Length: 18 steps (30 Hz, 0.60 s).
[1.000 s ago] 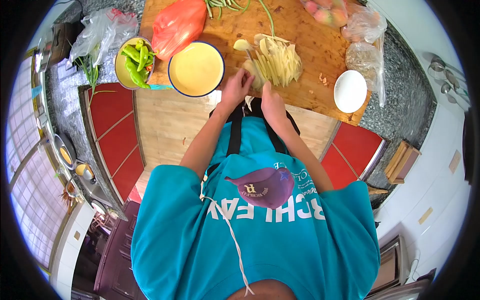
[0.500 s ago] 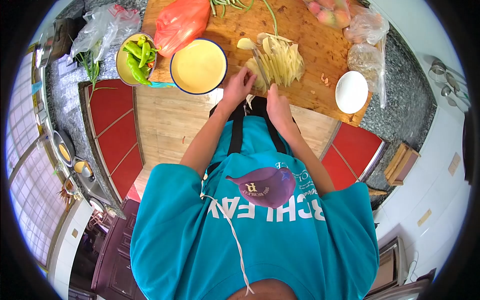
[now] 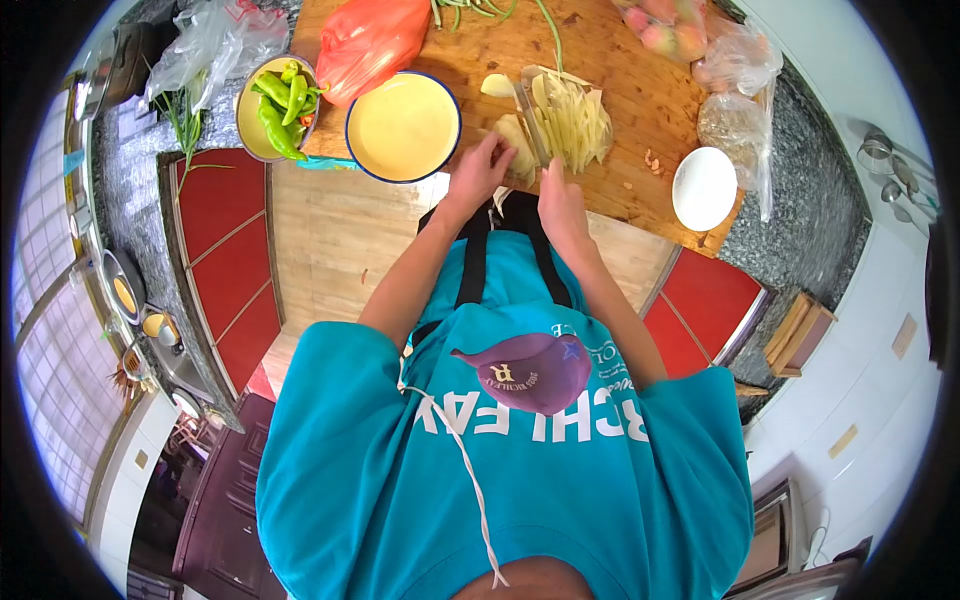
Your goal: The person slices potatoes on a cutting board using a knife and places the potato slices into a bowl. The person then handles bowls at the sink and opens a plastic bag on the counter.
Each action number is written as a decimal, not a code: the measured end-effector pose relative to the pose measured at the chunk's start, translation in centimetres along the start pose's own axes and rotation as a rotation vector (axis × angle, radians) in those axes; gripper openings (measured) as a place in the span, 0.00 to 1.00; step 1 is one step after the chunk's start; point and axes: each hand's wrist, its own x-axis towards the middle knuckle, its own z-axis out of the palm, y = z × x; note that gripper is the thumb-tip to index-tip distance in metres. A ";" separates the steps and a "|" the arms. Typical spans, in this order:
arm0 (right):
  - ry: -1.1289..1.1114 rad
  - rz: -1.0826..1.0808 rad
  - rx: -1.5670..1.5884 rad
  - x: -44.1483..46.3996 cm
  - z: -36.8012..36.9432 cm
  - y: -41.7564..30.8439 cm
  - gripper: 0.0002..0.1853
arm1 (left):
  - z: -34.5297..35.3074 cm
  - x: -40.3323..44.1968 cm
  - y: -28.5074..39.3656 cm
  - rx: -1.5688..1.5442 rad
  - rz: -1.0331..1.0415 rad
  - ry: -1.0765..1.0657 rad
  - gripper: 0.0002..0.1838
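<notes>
My right hand is closed round the handle of a knife, whose blade points away from me over the wooden board. The fingers of my left hand are bent together against a pale potato piece just left of the blade. To the right of the knife lies a heap of thin potato strips. A small potato slice rests beyond my left hand. An enamel basin with a blue rim stands left of my left hand.
Green peppers fill a bowl at the left, beside a red plastic bag. A white bowl stands at the board's right edge, near small brown scraps. Clear bags lie at the back right.
The knife has shifted slightly right and away from my left fingers, and more of the potato piece shows. The whole view has drifted a little.
</notes>
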 end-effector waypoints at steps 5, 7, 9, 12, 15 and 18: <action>-0.008 -0.014 0.002 -1.4 0.5 0.4 0.07 | -0.1 -0.1 0.2 0.011 0.017 0.001 0.10; -0.034 -0.009 -0.007 -1.6 1.0 0.5 0.08 | -0.1 0.0 0.1 0.009 0.027 0.006 0.10; -0.049 -0.001 0.009 -1.7 1.1 0.7 0.09 | 0.0 0.1 -0.1 0.007 0.038 0.009 0.10; -0.096 0.011 -0.033 -1.5 1.5 0.3 0.13 | -0.1 0.0 -0.5 0.007 0.060 0.006 0.10; -0.123 0.022 -0.114 -1.1 2.2 0.1 0.16 | 0.0 0.2 -0.9 0.041 0.050 0.004 0.10; -0.124 0.007 -0.145 -0.5 2.9 0.3 0.17 | 0.2 0.0 -1.4 0.030 0.081 -0.004 0.09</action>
